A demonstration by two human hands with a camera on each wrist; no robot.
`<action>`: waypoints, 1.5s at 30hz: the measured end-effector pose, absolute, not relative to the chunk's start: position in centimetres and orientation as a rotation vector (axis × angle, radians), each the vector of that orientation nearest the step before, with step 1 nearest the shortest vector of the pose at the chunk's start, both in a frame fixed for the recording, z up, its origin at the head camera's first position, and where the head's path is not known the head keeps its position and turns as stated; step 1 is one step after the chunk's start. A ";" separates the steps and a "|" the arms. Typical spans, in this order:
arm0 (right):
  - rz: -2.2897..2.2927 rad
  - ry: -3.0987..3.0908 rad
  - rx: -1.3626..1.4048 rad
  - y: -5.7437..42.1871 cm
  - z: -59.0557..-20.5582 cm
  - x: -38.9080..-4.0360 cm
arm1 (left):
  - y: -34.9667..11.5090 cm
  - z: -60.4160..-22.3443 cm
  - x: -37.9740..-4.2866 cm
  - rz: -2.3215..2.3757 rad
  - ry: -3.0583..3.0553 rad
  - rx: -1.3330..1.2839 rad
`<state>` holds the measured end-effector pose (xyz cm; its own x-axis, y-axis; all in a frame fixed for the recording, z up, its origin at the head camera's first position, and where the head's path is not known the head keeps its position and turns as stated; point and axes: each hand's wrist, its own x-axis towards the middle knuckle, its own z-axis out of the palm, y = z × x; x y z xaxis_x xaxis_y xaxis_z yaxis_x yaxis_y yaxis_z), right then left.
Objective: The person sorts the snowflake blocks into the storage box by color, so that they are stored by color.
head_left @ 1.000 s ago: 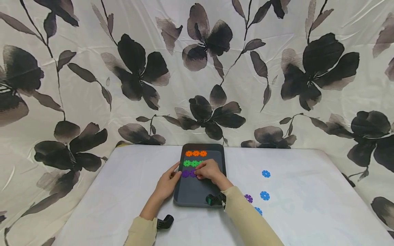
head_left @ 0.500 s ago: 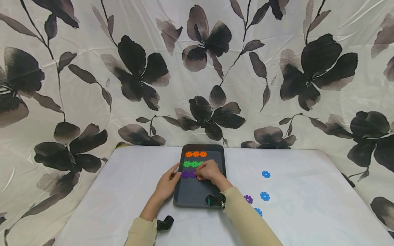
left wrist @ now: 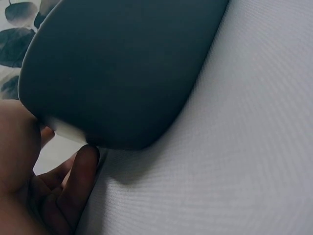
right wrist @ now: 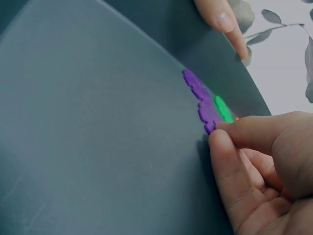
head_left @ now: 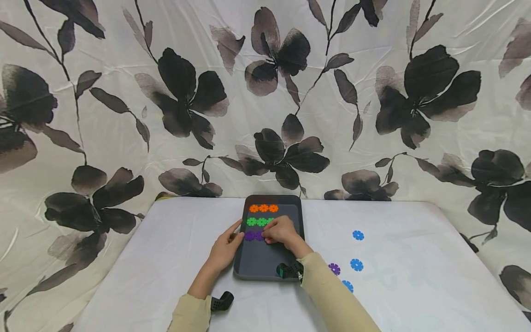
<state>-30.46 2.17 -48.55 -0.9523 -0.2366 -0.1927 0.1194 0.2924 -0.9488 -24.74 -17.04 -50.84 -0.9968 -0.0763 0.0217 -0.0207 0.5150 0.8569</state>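
Observation:
A dark grey tray [head_left: 265, 263] holds rows of flower-shaped plastic discs. The orange discs [head_left: 263, 208] form the far row, with green discs [head_left: 251, 222] in the middle. Purple discs [head_left: 250, 236] make the nearest row, joined edge to edge. My right hand [head_left: 283, 230] pinches the right end of the purple row between thumb and forefinger, hiding part of it. In the right wrist view those purple discs [right wrist: 199, 97] lie near the tray's wall. At the tray's left side, my left hand [head_left: 225, 246] holds the rim, thumb on the edge.
On the white table [head_left: 415, 258], right of the tray, lie a loose purple disc [head_left: 334, 269] and several blue discs [head_left: 356, 264], one partly behind the right sleeve [head_left: 332, 290]. A floral cloth [head_left: 265, 101] hangs behind the table.

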 end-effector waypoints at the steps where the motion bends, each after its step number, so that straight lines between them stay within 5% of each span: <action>1: -1.704 2.270 -0.104 2.2 -48.6 -30.4 | -17.0 -50.8 -24.7 -1.519 -2.685 0.086; 23: -1.659 2.238 -0.198 3.8 -46.1 -30.9 | -16.9 -50.7 -24.7 -1.517 -2.679 0.090; 45: -1.564 2.391 -0.132 14.9 -42.3 -28.6 | -16.6 -50.4 -24.6 -1.481 -2.682 0.104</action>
